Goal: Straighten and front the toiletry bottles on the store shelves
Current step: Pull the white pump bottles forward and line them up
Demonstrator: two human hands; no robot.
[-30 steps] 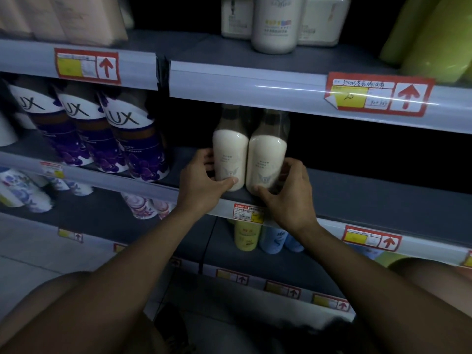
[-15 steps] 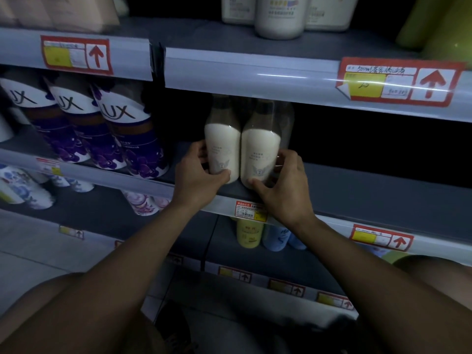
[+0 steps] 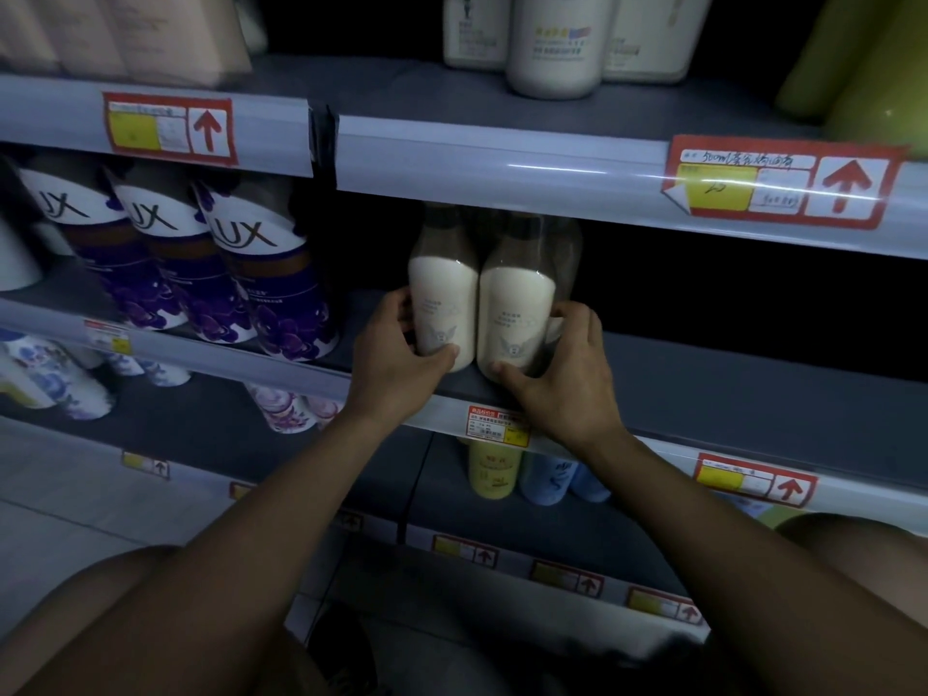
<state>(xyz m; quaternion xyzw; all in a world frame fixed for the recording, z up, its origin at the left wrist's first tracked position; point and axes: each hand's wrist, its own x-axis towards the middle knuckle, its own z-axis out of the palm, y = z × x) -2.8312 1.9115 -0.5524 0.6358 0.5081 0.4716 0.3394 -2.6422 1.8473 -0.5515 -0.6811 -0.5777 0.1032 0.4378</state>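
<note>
The left hand [image 3: 396, 354] gripped one smooth, rounded, cream-filled bottle [image 3: 442, 303]; the right hand [image 3: 562, 374] clasped its twin [image 3: 517, 313], both upright, touching, on the grey shelf [image 3: 728, 394].

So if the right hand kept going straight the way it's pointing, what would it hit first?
The right hand already grips the right white bottle. Pushing on, it would probably drive that into the left white bottle beside it; whether they touch is unclear.

Dim aisle: grey shelving [image 3: 703, 394] with red price tags [image 3: 783, 180], pale floor [image 3: 60, 499].
</note>
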